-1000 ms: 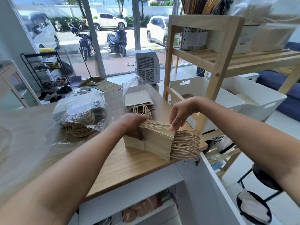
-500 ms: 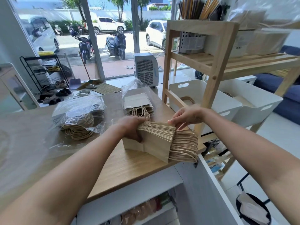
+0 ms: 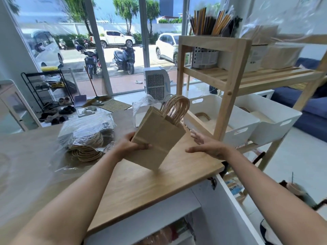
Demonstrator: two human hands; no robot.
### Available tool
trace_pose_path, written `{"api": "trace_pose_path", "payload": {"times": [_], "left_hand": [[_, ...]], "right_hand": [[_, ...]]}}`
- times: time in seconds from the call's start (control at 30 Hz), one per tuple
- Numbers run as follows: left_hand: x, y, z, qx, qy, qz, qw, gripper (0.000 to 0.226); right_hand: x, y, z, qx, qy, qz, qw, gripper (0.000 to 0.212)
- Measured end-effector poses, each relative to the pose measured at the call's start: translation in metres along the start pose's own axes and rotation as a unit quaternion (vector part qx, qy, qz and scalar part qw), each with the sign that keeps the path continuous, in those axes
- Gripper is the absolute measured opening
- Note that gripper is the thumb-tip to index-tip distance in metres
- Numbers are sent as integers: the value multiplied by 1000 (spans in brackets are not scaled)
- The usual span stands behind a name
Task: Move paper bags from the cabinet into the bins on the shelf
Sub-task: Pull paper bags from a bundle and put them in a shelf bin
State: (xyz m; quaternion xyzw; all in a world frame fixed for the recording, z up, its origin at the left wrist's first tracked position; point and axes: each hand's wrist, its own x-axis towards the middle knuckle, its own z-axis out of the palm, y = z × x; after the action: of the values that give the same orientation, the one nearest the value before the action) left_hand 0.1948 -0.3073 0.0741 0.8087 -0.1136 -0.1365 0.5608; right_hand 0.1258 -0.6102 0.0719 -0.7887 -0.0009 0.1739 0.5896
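My left hand [image 3: 131,145] grips the lower left edge of a stack of brown paper bags [image 3: 159,134], tilted up off the wooden cabinet top [image 3: 141,188], rope handles [image 3: 175,107] pointing up and right. My right hand [image 3: 206,145] hovers just right of the stack with fingers spread, apart from it. Two white bins stand on the wooden shelf [image 3: 230,76] to the right: the near bin [image 3: 235,128] holds some bags, the far bin [image 3: 276,124] too.
Plastic-wrapped bundles of bags [image 3: 86,137] lie on the cabinet top at left. A torn plastic wrapper [image 3: 141,106] with more bags sits behind the held stack. A white cooler fan [image 3: 156,84] stands on the floor beyond. The shelf's upright post [image 3: 228,96] is close to the bins.
The stack lay flat on the cabinet top under both hands; now my left hand has lifted and tilted it upright, and my right hand has let go and opened beside it.
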Motion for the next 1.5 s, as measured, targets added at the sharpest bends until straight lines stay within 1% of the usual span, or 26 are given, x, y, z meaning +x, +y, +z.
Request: {"api": "trace_pose_path", "payload": {"times": [0.07, 0.1, 0.17, 0.2, 0.23, 0.33, 0.4, 0.53, 0.6, 0.7, 0.8, 0.83, 0.9, 1.0, 1.07, 1.13, 1.17, 1.23, 1.3, 1.4, 1.5], "left_hand": [[-6, -9, 7, -51, -7, -17, 999, 49], [-8, -16, 11, -65, -9, -18, 998, 49], [-10, -28, 15, -89, -5, -26, 996, 60], [-10, -32, 16, -101, 0, -28, 994, 66], [-10, -37, 17, -109, 6, -29, 994, 72], [-9, -44, 20, -123, 25, -35, 992, 82], [-7, -50, 24, -127, 29, -39, 991, 85], [-11, -63, 27, -106, 0, -48, 993, 68], [-9, -63, 20, -90, -22, -52, 994, 71], [-6, -50, 2, -74, -47, -50, 995, 81], [-7, -25, -19, -83, -48, -22, 995, 61], [-7, -18, -25, -88, -46, -15, 995, 62], [-6, -11, -36, -79, -44, -6, 996, 75], [-6, -10, -38, -38, -14, -6, 999, 93], [-5, -11, -35, -17, 11, 8, 1000, 98], [-4, -10, -33, 1, 25, 24, 999, 92], [-4, -9, -32, 5, 25, 27, 999, 84], [-6, -3, -27, 13, 15, 31, 999, 67], [-6, 4, -19, 26, 2, 40, 999, 59], [-4, 17, 4, 32, -36, 57, 997, 59], [0, 32, 34, 42, -78, 82, 993, 67]], "right_hand": [[14, -11, 12, 22, -19, -7, 1000, 109], [20, -17, 17, 29, -30, -17, 999, 98], [24, -31, 23, 26, -21, -36, 999, 68], [25, -37, 25, 16, -9, -44, 999, 59], [25, -41, 25, 5, 2, -54, 999, 57], [29, -48, 28, -13, 19, -85, 996, 69], [31, -50, 32, -16, 14, -95, 995, 74], [35, -51, 40, -25, -12, -106, 994, 71], [36, -49, 40, -33, -9, -100, 994, 75], [36, -47, 38, -23, -18, -85, 996, 86], [38, -46, 37, -28, -23, -76, 996, 89], [38, -47, 37, -31, -21, -72, 997, 90], [38, -47, 39, -32, -10, -73, 997, 85], [35, -46, 44, -17, 13, -94, 995, 65], [33, -45, 47, -4, 25, -104, 994, 53], [29, -45, 48, 4, 32, -105, 994, 47], [27, -44, 48, 11, 34, -105, 994, 46], [21, -42, 46, 31, 40, -104, 993, 44], [11, -38, 41, 43, 48, -101, 993, 42], [-11, -25, 26, 53, 79, -91, 991, 44], [-43, -11, 8, 63, 129, -76, 987, 41]]}}
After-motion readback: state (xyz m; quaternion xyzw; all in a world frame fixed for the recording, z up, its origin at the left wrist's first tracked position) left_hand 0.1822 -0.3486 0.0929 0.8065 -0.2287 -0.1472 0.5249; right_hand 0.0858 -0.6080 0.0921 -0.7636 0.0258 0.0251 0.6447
